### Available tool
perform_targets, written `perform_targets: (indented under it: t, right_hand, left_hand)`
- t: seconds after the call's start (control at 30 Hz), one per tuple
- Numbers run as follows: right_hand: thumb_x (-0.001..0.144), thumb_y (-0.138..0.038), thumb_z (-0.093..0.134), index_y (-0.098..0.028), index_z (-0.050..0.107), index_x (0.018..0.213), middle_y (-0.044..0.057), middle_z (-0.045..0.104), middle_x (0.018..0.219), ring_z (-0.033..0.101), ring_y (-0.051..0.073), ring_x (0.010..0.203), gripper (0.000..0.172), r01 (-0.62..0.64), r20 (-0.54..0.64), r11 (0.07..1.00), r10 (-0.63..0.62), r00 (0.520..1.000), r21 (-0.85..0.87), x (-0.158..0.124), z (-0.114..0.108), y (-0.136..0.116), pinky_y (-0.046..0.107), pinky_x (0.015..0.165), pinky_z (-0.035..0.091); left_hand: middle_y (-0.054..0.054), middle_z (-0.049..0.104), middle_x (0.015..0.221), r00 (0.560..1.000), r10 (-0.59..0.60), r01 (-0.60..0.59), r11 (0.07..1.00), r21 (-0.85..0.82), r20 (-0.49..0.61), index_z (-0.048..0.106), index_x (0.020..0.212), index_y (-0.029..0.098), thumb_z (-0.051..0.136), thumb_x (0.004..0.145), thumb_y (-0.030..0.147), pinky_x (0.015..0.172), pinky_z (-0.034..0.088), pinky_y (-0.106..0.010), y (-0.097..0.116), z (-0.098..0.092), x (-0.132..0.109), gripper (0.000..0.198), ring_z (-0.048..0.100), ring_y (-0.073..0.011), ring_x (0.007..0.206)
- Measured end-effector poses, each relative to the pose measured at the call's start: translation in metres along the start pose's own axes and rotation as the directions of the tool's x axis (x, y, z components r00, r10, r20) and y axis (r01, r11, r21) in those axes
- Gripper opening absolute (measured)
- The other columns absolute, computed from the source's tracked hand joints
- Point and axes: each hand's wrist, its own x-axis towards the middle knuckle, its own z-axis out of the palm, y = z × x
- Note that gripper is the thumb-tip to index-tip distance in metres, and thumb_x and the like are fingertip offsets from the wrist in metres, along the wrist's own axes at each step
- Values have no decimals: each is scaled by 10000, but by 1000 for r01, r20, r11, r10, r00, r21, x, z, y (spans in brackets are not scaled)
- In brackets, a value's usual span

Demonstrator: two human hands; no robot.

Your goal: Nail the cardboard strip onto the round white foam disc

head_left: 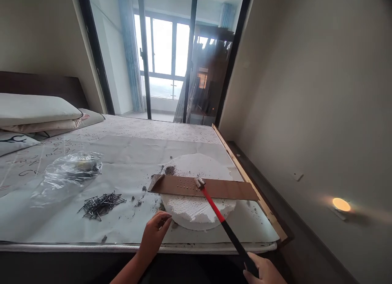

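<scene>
1. My right hand (pixel 265 271) sits at the bottom edge of the view, its grip wrapped around the black end of the hammer (pixel 225 225); the red part of the handle runs up and left, and the metal head rests on the wooden strip (pixel 214 189), just beside a patch of small nail dots.
2. The wooden strip lies flat across the white foam block (pixel 196 206), both ends reaching past the foam; dark crumbs are scattered on the foam and around it.
3. My left hand (pixel 154 233) rests near the front edge of the foam, fingers curled loosely with the tips drawn together; I cannot tell whether anything is pinched between them.
4. A loose pile of nails (pixel 101 204) lies to the left, well apart from the foam; a crumpled clear plastic bag (pixel 69 169) sits just behind it.
5. Everything rests on a grey sheet (pixel 128 153) spread over the bed (pixel 171 129); pillows (pixel 36 112) are stacked at far left.
</scene>
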Motion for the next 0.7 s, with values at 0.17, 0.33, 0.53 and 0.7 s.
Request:
perform_targets:
  t: [0.17, 0.33, 0.53, 0.7]
  right_hand:
    - [655, -167, 474, -201, 522, 697, 36, 649, 667, 589, 208, 614, 72, 37, 110, 916, 7, 994, -399, 1, 14, -11, 266, 500, 288]
    - [614, -101, 471, -201, 545, 767, 52, 678, 709, 634, 254, 670, 198, 145, 83, 760, -119, 989, -633, 30, 54, -20, 282, 492, 280]
    - [597, -103, 534, -151, 597, 844, 111, 693, 765, 642, 271, 681, 259, 244, 150, 681, -195, 969, -690, 91, 93, -21, 293, 522, 382]
    - [631, -131, 567, -138, 634, 810, 135, 700, 790, 647, 289, 696, 191, 274, 177, 701, -209, 962, -658, 117, 103, -7, 316, 554, 438]
  left_hand:
    - [-15, 608, 711, 991, -103, 106, 993, 42, -86, 606, 698, 190, 530, 728, 475, 594, 470, -219, 1, -37, -37, 296, 564, -152, 655]
    - [-17, 646, 767, 964, -166, 196, 972, 130, -208, 626, 726, 200, 549, 682, 531, 626, 490, -235, 0, -70, -57, 343, 597, -175, 694]
    - [-12, 669, 767, 975, -109, 152, 963, 224, -194, 640, 721, 212, 534, 677, 565, 625, 503, -246, -14, -71, -52, 371, 620, -190, 710]
    - [-28, 680, 798, 993, -29, 57, 969, 239, -117, 649, 755, 214, 514, 705, 555, 637, 514, -262, -17, -55, -39, 370, 631, -201, 752]
